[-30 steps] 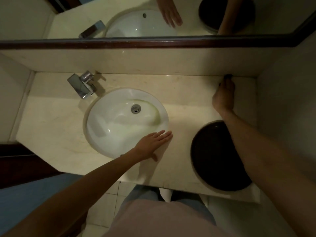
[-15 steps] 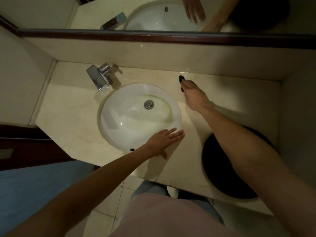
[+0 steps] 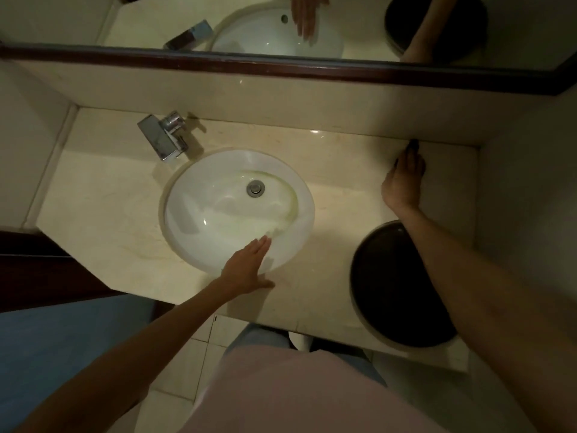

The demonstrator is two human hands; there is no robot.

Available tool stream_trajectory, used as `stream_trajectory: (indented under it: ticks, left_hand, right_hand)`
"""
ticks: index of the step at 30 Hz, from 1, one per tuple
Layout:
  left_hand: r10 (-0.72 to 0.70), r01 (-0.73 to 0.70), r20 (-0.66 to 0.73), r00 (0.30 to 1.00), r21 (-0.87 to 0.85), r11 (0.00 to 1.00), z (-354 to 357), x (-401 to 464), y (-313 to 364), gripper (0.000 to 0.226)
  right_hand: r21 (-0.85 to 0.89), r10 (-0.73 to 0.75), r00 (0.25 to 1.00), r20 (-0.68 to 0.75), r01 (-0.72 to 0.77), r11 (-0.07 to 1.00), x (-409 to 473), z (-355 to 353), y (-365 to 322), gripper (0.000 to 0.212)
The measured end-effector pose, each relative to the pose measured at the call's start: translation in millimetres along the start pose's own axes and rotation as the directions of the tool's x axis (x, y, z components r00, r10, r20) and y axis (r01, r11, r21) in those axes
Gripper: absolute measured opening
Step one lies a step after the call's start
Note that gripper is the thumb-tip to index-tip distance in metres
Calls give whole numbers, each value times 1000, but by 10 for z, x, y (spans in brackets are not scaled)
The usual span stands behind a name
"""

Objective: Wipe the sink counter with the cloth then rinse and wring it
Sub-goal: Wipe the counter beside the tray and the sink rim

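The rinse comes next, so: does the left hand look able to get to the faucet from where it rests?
Probably yes: the left hand lies flat on the basin's near rim, and only open basin separates it from the faucet.

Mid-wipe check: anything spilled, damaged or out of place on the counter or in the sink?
Nothing spilled or broken. The only oddity is a yellowish stain ring inside the sink around the drain. The faucet appears off, and the dark cloth is under the right hand at the counter back edge.
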State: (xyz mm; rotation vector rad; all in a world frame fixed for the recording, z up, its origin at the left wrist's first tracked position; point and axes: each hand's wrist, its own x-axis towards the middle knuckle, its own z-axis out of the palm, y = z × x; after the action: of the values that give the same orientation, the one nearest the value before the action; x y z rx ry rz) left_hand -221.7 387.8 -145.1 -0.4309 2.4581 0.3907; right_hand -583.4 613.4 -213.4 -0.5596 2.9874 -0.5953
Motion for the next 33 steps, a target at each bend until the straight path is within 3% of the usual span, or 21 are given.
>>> stream_trajectory:
  ticks: [7,11,14,18,20,22,24,27,31,33]
  left_hand:
    - [-69,65,-28,997,-118,991,134,-78,-113,113]
    - [-29,22,-60,998,-116,993,181,-35,-168,114]
    - [-21,14,-66,998,-101,995,210,-13,-203,115]
    - [3,-6,-44,999,-83,997,200,5,-199,112]
    - [24,-24,-5,1000,-22,999,152,26,-184,110]
    - [30,-31,33,999,34,999,103,66,-201,113]
    - [53,-56,53,997,58,997,19,113,-252,118]
    - [51,-51,24,998,2,999,-162,163,-444,116]
    - [-168,171,-140,976,11,985,-436,290,-971,109]
    - [-344,361,-204,917,52,931,-504,352,-1247,107]
  right_hand:
    - [140,-257,965,52,248,959,149,493,-1183,66]
    - [115,-445,886,133,432,894,314,810,-1699,61]
    - [216,-555,808,200,516,829,253,910,-2024,65]
    - [235,-625,748,223,580,780,8,834,-1951,60]
    - [162,-557,805,203,534,830,-98,699,-1746,68]
    - [62,-446,888,110,441,895,-152,548,-1496,63]
    - [-13,-294,956,-1,294,956,-195,369,-1190,51]
    - [10,-40,999,-27,40,999,-209,199,-748,53]
    - [55,312,947,-83,-308,950,-92,156,-705,47]
    - [48,307,945,-112,-304,952,20,199,-919,45]
